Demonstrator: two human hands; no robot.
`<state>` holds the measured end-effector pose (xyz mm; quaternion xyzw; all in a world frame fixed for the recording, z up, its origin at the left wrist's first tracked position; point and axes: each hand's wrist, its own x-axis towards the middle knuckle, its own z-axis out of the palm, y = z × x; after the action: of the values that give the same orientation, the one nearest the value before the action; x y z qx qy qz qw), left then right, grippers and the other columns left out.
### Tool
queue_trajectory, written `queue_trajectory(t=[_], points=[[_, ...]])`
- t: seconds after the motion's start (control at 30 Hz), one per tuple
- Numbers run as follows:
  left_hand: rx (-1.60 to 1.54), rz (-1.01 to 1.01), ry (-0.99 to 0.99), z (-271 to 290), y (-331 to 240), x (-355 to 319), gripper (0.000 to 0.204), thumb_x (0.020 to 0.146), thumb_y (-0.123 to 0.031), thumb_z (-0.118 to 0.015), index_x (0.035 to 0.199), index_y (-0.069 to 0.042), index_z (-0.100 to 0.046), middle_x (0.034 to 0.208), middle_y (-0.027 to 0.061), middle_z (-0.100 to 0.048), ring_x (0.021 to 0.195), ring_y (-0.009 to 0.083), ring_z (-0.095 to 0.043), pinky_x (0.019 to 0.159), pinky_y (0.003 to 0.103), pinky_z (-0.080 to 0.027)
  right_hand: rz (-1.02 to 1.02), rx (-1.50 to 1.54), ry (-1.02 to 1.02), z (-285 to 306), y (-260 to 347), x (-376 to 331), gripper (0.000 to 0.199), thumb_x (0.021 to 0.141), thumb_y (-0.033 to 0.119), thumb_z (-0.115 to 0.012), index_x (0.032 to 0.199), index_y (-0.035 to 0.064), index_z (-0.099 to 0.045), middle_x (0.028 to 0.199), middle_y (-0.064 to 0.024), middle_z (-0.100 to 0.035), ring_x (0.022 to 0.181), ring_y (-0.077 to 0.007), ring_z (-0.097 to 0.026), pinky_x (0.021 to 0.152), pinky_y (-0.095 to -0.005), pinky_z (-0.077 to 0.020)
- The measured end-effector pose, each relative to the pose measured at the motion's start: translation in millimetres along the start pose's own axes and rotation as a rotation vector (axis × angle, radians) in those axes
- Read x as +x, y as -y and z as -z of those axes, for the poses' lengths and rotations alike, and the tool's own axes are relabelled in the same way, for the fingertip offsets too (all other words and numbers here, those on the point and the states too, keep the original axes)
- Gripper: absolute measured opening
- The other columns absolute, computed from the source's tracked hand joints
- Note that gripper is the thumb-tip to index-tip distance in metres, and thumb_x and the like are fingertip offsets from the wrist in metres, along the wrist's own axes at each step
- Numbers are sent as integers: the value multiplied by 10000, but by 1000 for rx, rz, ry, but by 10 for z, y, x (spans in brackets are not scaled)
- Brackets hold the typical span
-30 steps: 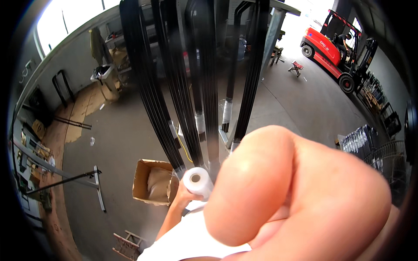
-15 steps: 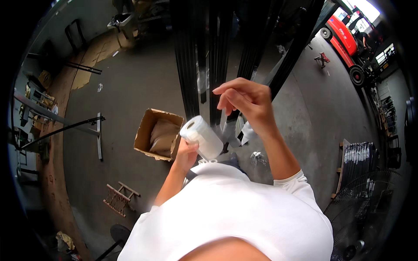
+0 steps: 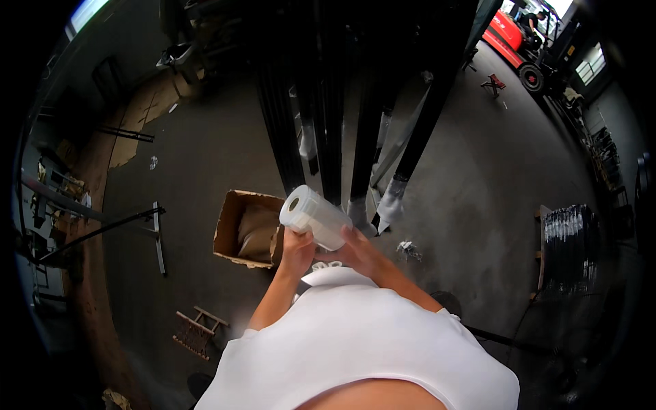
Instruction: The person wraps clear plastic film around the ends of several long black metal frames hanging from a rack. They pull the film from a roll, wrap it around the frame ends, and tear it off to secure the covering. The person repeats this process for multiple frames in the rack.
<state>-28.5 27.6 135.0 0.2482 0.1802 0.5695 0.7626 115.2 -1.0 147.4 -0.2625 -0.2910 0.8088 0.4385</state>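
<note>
My left hand (image 3: 298,251) is wrapped round the near left side of a roll of clear plastic film (image 3: 320,217), held tilted in front of my waist. At the roll's lower right end, my right hand (image 3: 359,251) grips it too; part of its fingers is hidden behind the roll. The roll's upper left end shows a hollow core. Just beyond stand bundles of long black bars (image 3: 331,137) reaching toward me. Film (image 3: 392,201) covers the near end of the right bundle.
An open cardboard box (image 3: 224,236) with brown contents stands left of the roll. A small wooden stool (image 3: 195,333) is at the lower left. Film-wrapped black stock (image 3: 570,239) lies at right. A person sits on a red forklift (image 3: 507,33) far right; crumpled film (image 3: 408,250) litters the floor.
My right hand has come down from above the bars to the roll's right end. My left hand still holds the roll. The view has shifted slightly.
</note>
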Motion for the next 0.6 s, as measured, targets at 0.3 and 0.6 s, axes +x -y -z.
queue_trajectory(t=[0.3, 0.6], points=[[864, -196, 297, -112, -16, 201, 819, 555, -202, -792, 1236, -52, -362, 1179, 117, -457, 1123, 247, -435, 947, 370, -338, 249, -137, -79, 244, 105, -17, 633, 829, 484, -475, 1275, 58, -333, 1200, -114, -446, 1105, -231, -453, 925, -389, -390], [1004, -460, -235, 355, -423, 599, 535, 829, -239, -570, 1266, -55, -323, 1285, 113, -384, 1205, 234, -357, 994, 382, -275, 366, -59, -143, 430, 783, 269, 756, 530, 250, -653, 1205, -6, -426, 1038, -118, -552, 964, -222, -541, 884, -320, -400]])
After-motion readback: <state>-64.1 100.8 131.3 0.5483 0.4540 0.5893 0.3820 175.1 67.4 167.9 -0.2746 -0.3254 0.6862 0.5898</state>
